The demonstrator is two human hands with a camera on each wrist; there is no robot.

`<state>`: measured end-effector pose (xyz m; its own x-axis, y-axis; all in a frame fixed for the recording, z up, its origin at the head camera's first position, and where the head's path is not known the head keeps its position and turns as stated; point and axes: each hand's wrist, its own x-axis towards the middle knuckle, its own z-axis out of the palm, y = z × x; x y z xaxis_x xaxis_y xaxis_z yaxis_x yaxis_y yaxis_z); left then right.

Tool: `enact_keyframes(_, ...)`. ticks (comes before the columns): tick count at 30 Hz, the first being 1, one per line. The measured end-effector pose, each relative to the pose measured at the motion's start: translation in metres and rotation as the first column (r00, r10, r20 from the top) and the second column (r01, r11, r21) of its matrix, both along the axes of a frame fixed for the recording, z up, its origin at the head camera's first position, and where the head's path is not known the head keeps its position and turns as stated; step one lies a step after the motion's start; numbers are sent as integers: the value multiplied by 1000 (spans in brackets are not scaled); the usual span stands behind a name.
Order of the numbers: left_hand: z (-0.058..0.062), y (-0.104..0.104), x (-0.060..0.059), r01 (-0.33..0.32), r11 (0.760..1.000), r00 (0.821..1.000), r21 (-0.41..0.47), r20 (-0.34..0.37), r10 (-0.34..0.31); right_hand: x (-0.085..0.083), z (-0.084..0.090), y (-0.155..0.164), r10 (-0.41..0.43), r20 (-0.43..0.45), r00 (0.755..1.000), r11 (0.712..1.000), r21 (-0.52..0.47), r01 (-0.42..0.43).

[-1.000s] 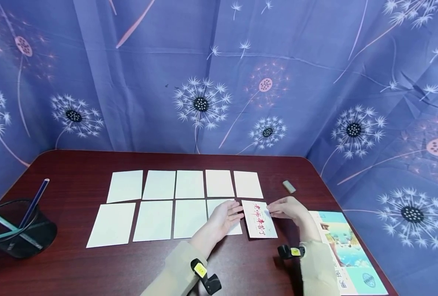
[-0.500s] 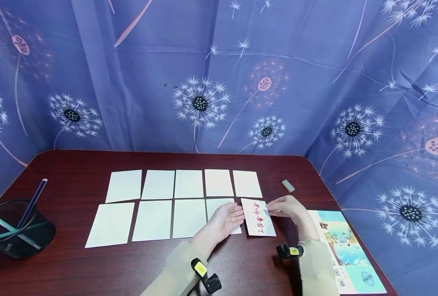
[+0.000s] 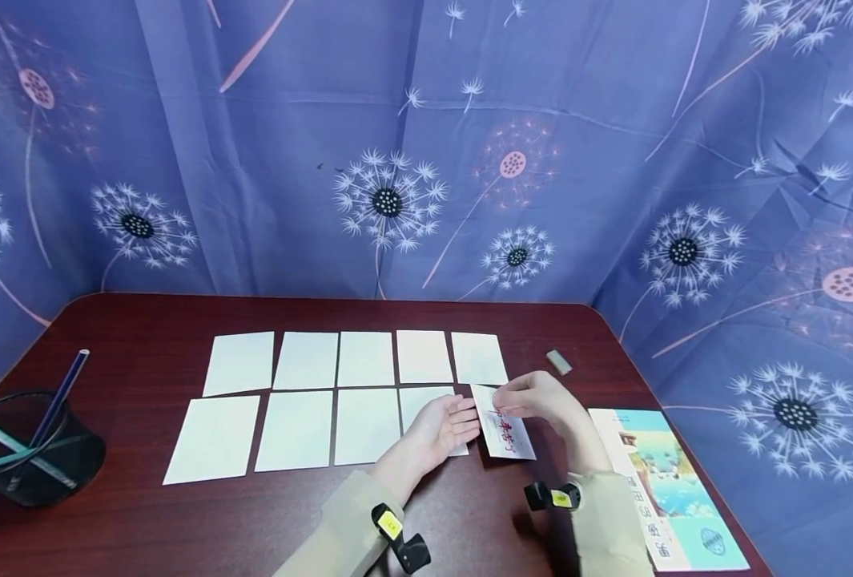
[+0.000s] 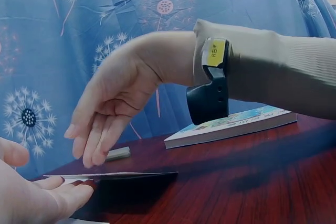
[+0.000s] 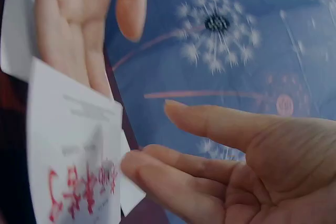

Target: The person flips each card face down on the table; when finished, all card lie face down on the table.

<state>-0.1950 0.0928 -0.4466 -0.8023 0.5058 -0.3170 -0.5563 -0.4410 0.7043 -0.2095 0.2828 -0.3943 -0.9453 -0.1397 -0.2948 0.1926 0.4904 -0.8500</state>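
Note:
A white card (image 3: 507,439) with red handwritten characters is tilted slightly above the table in the head view. My left hand (image 3: 435,433) lies palm up at its left edge; in the left wrist view the fingers (image 4: 68,196) reach beneath the card and the thumb stays apart from it. Over the card's upper right part is my right hand (image 3: 541,402), covering some of the writing. In the right wrist view its thumb (image 5: 210,123) and fingers are spread apart, with the fingertips close to the card's edge and nothing between them.
Blank white cards (image 3: 237,365) lie in two rows on the dark red table (image 3: 289,529). A grey eraser (image 3: 559,362) and a book with a colourful cover (image 3: 674,473) are at the right. A black mesh pen holder (image 3: 51,465) stands left. Patterned blue cloth (image 3: 289,184) hangs behind.
My right hand has let go of the card's right edge and moved left over its upper part. The left hand has stayed nearly still under the card.

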Motion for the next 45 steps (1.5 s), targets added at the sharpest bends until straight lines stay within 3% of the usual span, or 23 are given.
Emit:
enact_keyframes(4, 0, 0, -1, 1, 1000, 1000, 28, -2, -1, 2, 3, -11, 35, 1, 999, 999, 23, -35)
enact_keyframes(10, 0, -1, -1, 11, 996, 1000, 92, -29, -8, 1, 0, -13, 24, -10, 1000, 1000, 19, -24)
enact_keyframes(20, 4, -3, -3, 60, 974, 993, 219, -115, -35, 4, 12, -18, -50, -51, 997, 999, -14, 49)
enact_keyframes(34, 23, -10, -3, 47, 977, 979, 207, -204, -4, 1, 16, -16, -140, -149, 979, 988, -89, 128)
enact_keyframes(39, 28, -14, -5, 48, 973, 977, 224, -214, 1, -2, 13, -11, -183, -123, 975, 971, -181, 159)
enact_keyframes(45, 27, -20, -7, 59, 991, 980, 119, -194, -35, -10, -8, 14, -102, -7, 995, 958, -272, 96)
